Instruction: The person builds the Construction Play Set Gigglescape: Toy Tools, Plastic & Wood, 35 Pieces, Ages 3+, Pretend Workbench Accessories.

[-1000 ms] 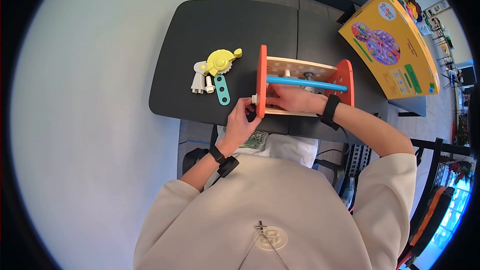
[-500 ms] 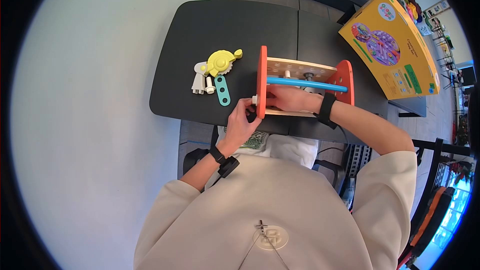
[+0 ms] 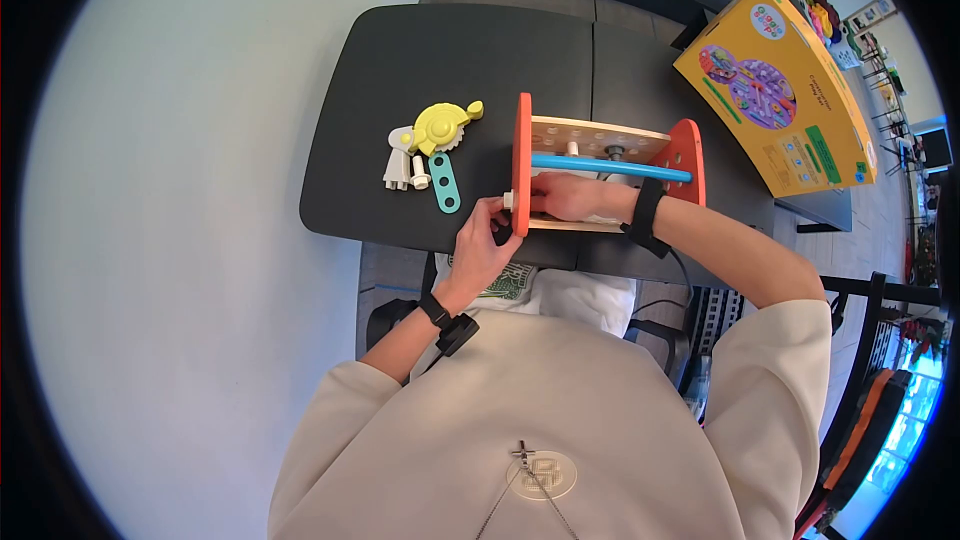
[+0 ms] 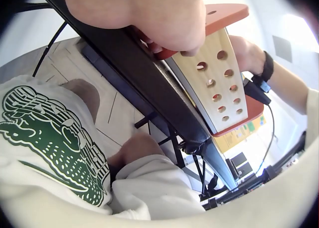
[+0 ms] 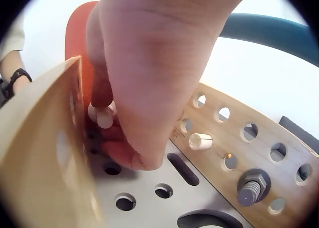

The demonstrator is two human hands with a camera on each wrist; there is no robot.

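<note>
A toy wooden toolbox with orange end panels (image 3: 522,145), a blue handle bar (image 3: 610,168) and perforated wooden sides (image 4: 219,83) stands at the table's near edge. My left hand (image 3: 482,245) holds the left end panel's outer face and near edge, fingers at a white bolt head (image 3: 509,201). Inside the box, my right hand (image 3: 578,197) reaches under the handle. Its thumb and fingers pinch the white nut (image 5: 94,111) around the bolt's tip (image 5: 104,120) against the panel, partly hiding it.
Left of the toolbox on the dark table (image 3: 450,50) lie a yellow toy saw (image 3: 440,127), a grey claw-like piece (image 3: 398,160), a white bolt (image 3: 419,175) and a teal three-hole strip (image 3: 444,183). A yellow carton (image 3: 790,100) stands at right. A grey bolt (image 5: 252,189) sits in the far side.
My right wrist has shifted a little to the left and turned slightly, its hand still at the inner face of the left panel. My left hand has stayed in place.
</note>
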